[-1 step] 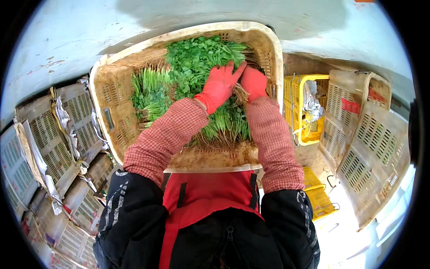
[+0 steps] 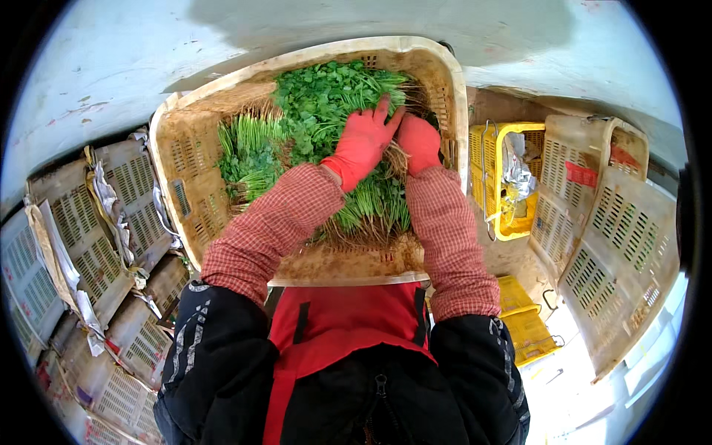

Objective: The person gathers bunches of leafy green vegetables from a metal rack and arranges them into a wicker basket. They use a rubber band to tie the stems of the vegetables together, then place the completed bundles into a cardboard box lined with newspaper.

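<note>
A large, dirt-stained white plastic crate (image 2: pixel 174 141) in front of me holds bunches of leafy greens (image 2: pixel 315 96) that look like coriander, with pale roots. My left hand (image 2: pixel 361 144), in a red glove, lies on the greens with its fingers stretched out toward the right hand. My right hand (image 2: pixel 420 143), also red-gloved, is closed at the crate's right side. Brown roots (image 2: pixel 395 160) stick out between the two hands, beside the right hand's fingers. What the right palm grips is partly hidden. More greens with roots (image 2: pixel 371 211) lie just below my hands.
A pale wall (image 2: pixel 297 22) runs behind the crate. On the right stand a yellow crate (image 2: pixel 478 170) with crumpled wrapping in it, tipped white crates (image 2: pixel 619 222) and another yellow crate (image 2: pixel 530 334). Stacked white crates (image 2: pixel 81 245) with torn paper fill the left.
My right hand and forearm have shifted very slightly to the left. The left hand stays almost in place on the greens.
</note>
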Demonstrator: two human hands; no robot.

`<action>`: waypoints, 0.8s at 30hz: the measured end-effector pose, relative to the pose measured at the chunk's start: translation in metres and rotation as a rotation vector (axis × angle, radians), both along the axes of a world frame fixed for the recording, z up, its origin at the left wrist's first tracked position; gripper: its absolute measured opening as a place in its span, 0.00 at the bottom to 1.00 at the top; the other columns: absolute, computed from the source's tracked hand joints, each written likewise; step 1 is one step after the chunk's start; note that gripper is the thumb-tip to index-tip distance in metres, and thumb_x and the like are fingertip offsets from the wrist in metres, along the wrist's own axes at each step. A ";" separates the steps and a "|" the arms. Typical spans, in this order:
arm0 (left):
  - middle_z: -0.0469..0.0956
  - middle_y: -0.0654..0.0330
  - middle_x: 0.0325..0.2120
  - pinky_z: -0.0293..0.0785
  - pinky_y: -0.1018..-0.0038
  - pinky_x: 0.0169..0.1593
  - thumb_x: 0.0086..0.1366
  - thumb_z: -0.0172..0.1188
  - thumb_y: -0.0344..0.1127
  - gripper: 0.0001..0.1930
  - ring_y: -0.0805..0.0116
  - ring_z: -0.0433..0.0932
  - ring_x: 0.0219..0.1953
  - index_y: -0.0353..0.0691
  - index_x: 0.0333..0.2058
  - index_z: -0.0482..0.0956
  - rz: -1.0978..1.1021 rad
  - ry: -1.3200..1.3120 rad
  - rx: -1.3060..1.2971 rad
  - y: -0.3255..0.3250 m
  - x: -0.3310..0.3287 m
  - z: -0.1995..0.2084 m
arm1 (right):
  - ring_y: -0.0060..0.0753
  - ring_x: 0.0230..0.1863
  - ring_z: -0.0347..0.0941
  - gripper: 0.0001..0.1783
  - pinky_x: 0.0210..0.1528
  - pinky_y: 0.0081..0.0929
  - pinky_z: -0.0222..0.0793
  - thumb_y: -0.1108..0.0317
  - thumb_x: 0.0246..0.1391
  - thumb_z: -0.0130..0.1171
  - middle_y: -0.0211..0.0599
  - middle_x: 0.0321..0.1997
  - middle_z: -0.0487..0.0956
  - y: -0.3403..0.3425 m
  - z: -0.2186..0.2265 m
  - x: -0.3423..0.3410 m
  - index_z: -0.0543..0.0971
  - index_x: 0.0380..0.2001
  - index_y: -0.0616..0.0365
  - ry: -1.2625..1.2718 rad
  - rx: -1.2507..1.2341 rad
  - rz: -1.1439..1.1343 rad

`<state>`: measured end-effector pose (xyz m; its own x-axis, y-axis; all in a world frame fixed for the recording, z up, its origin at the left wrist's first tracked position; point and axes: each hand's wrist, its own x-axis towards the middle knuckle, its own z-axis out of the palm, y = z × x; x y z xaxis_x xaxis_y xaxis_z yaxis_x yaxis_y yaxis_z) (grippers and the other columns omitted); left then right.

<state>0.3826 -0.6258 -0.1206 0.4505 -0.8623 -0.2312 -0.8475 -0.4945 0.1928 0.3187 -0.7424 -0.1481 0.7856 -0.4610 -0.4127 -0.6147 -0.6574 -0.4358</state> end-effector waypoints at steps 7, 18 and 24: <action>0.67 0.56 0.55 0.48 0.54 0.66 0.43 0.62 0.36 0.30 0.57 0.61 0.62 0.43 0.50 0.72 -0.455 0.212 -0.116 0.010 0.034 0.003 | 0.54 0.38 0.75 0.17 0.39 0.38 0.71 0.63 0.52 0.55 0.55 0.36 0.78 0.044 0.006 -0.039 0.73 0.39 0.66 -0.276 0.511 -0.262; 0.77 0.61 0.44 0.54 0.54 0.63 0.40 0.57 0.30 0.16 0.61 0.70 0.53 0.45 0.33 0.79 -0.405 0.195 -0.226 0.052 0.034 0.003 | 0.43 0.51 0.70 0.27 0.48 0.38 0.70 0.70 0.42 0.62 0.48 0.46 0.77 0.017 0.037 -0.048 0.73 0.50 0.61 -0.345 0.012 0.000; 0.77 0.61 0.39 0.59 0.55 0.60 0.39 0.62 0.32 0.19 0.61 0.72 0.47 0.44 0.35 0.79 -0.389 0.170 -0.267 0.047 0.028 -0.002 | 0.44 0.32 0.78 0.08 0.35 0.39 0.72 0.66 0.43 0.58 0.42 0.28 0.81 -0.018 -0.058 0.001 0.82 0.28 0.55 0.154 -0.363 0.321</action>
